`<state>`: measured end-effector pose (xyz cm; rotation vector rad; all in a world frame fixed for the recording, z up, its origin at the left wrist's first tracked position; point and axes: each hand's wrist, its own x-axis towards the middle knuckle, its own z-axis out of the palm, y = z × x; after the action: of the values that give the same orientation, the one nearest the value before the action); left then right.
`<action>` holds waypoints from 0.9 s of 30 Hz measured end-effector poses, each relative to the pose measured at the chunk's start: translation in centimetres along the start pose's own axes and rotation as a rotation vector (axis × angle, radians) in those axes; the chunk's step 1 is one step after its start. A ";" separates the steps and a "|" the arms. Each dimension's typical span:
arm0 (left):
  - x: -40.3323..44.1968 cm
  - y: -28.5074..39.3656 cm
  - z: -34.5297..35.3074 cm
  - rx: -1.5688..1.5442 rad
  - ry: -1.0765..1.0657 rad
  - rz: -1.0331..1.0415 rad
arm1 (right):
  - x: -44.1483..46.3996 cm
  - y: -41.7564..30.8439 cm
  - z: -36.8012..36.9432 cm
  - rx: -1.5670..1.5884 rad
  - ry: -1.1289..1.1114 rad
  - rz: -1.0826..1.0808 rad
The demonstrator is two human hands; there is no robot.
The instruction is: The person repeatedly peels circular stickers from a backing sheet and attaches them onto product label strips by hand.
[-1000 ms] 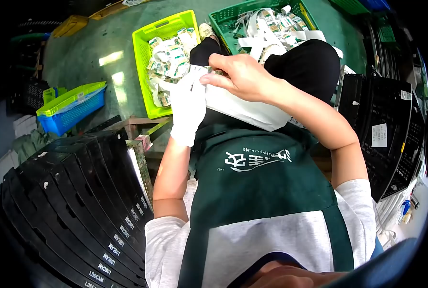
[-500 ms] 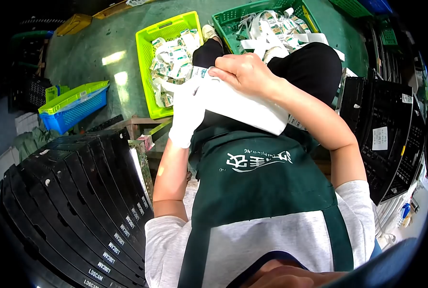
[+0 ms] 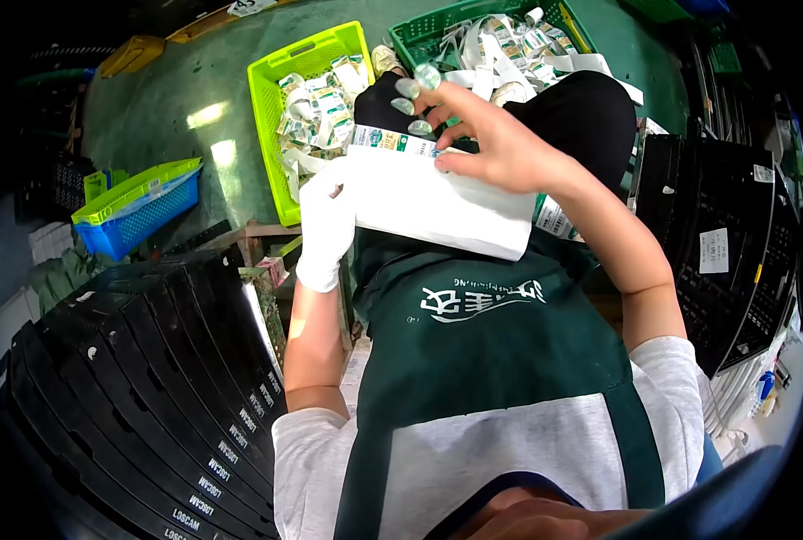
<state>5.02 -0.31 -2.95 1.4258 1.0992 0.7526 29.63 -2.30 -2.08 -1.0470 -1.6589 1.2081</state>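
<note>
A long white bundle (image 3: 446,202), apparently paper, lies across my lap with a printed label strip (image 3: 392,141) along its far edge. My left hand (image 3: 328,220), in a white glove, is closed around the bundle's left end. Above the right part of the bundle is my bare right hand (image 3: 500,144), open with its fingers spread. Its thumb is close to the printed strip; I cannot tell if it touches. Several shiny translucent oval pieces (image 3: 408,88) sit at its fingertips. Another printed label (image 3: 554,219) shows beside the bundle's right end.
A lime-green crate (image 3: 284,193) and a dark green crate (image 3: 405,38) ahead hold crumpled label strips. Stacked black crates (image 3: 140,378) stand at my left, and more black crates (image 3: 690,261) at my right. A blue basket (image 3: 140,216) sits on the floor to the left.
My right hand has opened and its fingers have lifted off the bundle's far edge, uncovering the printed strip. My left hand has shifted slightly left and toward me, still gripping.
</note>
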 end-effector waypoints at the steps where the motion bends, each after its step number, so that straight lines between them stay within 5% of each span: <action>1: 0.0 -0.3 0.0 0.004 0.010 -0.003 | -0.3 -0.3 0.2 -0.095 -0.018 -0.038; 7: -3.3 2.6 1.1 0.082 0.159 0.055 | -3.1 -1.9 -3.2 0.306 0.368 0.001; 8: -4.7 3.5 0.9 0.320 0.118 0.336 | -3.3 -0.9 -4.1 0.383 0.460 -0.018; 9: -5.4 4.3 1.5 0.163 0.035 0.555 | -3.5 0.2 -5.1 0.461 0.552 -0.031; 11: -5.7 8.5 0.5 0.163 -0.477 0.855 | -4.5 1.7 -6.0 0.462 0.518 0.126; 19: -6.5 9.6 5.4 -0.235 -0.014 1.124 | -3.3 3.4 -2.2 0.462 0.422 0.232; 21: -6.5 9.3 5.5 -0.281 0.015 1.107 | -2.9 4.0 -1.7 0.513 0.401 0.255; 24: -5.9 8.0 0.8 -0.119 -0.255 0.944 | -2.4 5.4 -1.1 0.509 0.382 0.302; 26: -3.7 4.4 -0.9 0.155 -0.027 0.704 | -2.1 5.8 0.0 0.580 0.415 0.420; 27: -1.6 2.0 0.2 0.212 0.313 0.575 | -1.9 6.4 0.7 0.593 0.409 0.466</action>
<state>5.04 -1.68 -0.76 1.8821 1.0272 1.3330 30.62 -3.05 -8.63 -1.2132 -0.6880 1.5260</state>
